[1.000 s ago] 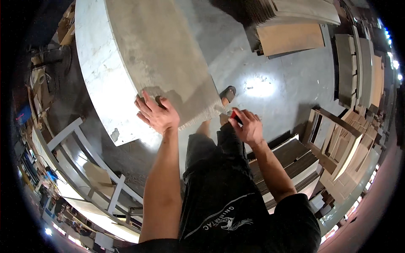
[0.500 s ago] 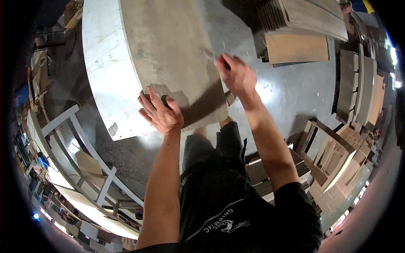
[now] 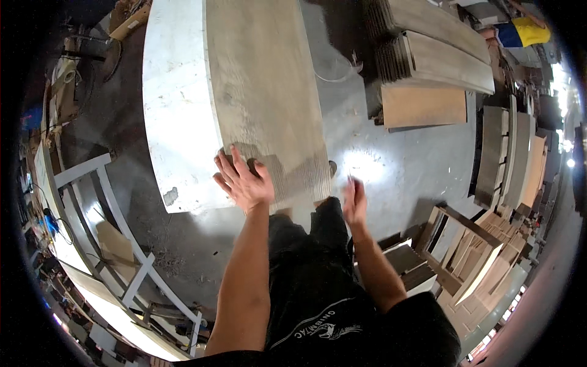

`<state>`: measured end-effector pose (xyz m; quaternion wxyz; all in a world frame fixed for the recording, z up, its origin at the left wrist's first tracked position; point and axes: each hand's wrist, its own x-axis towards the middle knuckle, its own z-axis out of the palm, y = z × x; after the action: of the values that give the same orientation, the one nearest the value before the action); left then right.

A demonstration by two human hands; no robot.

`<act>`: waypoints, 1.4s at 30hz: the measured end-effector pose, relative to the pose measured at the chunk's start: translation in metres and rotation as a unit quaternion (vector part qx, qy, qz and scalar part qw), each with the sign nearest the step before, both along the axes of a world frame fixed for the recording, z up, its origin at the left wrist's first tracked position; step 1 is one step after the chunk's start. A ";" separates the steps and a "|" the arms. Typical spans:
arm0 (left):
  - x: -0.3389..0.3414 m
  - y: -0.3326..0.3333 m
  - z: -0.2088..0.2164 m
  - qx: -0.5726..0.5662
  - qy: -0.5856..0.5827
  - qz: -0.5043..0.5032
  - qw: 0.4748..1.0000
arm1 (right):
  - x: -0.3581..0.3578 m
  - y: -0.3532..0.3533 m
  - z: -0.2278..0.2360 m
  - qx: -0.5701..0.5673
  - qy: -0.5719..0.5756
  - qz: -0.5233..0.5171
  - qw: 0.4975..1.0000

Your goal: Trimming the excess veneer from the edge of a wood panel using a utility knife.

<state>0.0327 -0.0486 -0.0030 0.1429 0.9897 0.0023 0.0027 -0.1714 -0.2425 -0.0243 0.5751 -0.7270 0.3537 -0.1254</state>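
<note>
My left hand (image 3: 247, 183) lies flat with fingers spread on the near end of a stack of long grey-brown wood-grain boards (image 3: 263, 79). Layered edges show along the stack's near right corner. The stack rests on a white panel (image 3: 180, 110), which sticks out on its left side. Off the boards' right edge, in front of my right thigh, my right hand (image 3: 355, 203) is raised with its fingers drawn together. Motion blurs it, and what it holds cannot be made out. A thin, clear curved strip (image 3: 336, 79) is beside the boards' far right edge.
More stacked boards (image 3: 449, 61) stand at the far right, by a tan sheet (image 3: 425, 106). A wooden frame (image 3: 458, 251) with loose wood pieces is at near right. A light grey metal frame (image 3: 116, 202) stands at left. A person in yellow (image 3: 531, 30) is at far right.
My right hand has come down from the boards' right edge toward my body; the red thing seen in it is no longer visible. My left hand stays on the boards. The view has shifted.
</note>
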 end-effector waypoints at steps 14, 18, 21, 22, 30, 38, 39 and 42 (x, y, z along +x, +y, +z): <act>0.000 0.007 0.008 -0.024 0.039 0.011 0.999 | 0.114 -0.030 0.069 -0.257 0.177 0.156 0.937; 0.005 0.000 0.028 -0.031 0.087 -0.002 0.996 | 0.207 -0.057 0.054 -0.360 0.110 0.171 0.911; 0.001 0.008 0.019 -0.044 0.065 0.007 0.997 | 0.259 -0.066 0.044 -0.369 0.102 0.149 0.912; 0.001 0.009 0.020 -0.042 0.071 0.010 0.997 | 0.270 -0.070 0.047 -0.369 0.100 0.156 0.911; 0.005 0.005 0.016 -0.047 0.038 0.021 0.998 | 0.380 -0.111 0.039 -0.396 0.133 0.174 0.892; 0.012 0.002 0.021 -0.056 0.040 0.034 0.997 | 0.534 -0.167 0.033 -0.382 0.163 0.176 0.892; 0.009 0.004 0.020 -0.047 0.045 0.035 0.997 | 0.542 -0.165 0.030 -0.373 0.171 0.173 0.895; 0.005 0.006 0.019 -0.041 0.041 0.033 0.998 | 0.564 -0.165 0.043 -0.360 0.178 0.172 0.900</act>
<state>0.0374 -0.0425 0.0159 0.1834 0.9816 0.0410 -0.0333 0.3928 -0.4074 0.0189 0.2144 -0.9441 0.2503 -0.0113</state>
